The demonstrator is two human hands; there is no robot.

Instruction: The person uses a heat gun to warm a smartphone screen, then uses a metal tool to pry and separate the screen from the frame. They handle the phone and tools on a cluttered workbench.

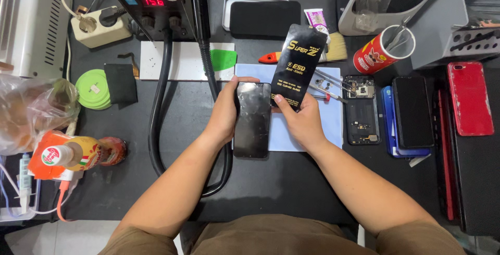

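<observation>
My left hand (225, 112) grips the left edge of a black smartphone (252, 122) lying screen-up, partly over a light blue work mat (307, 130). My right hand (302, 119) pinches the lower end of a black flat packet with gold lettering (299, 65), holding it tilted just right of the phone's top. Tweezers (328, 85) lie on the mat behind the packet.
A heat station with red digits (151, 2) and its thick black hose (159, 104) sit at the back left. Opened phone body (362, 109), several phones (414, 112), a red phone (470, 98), a red cup with tools (383, 52), a brush (333, 49), a bottle (78, 153) and green discs (92, 89) surround the mat.
</observation>
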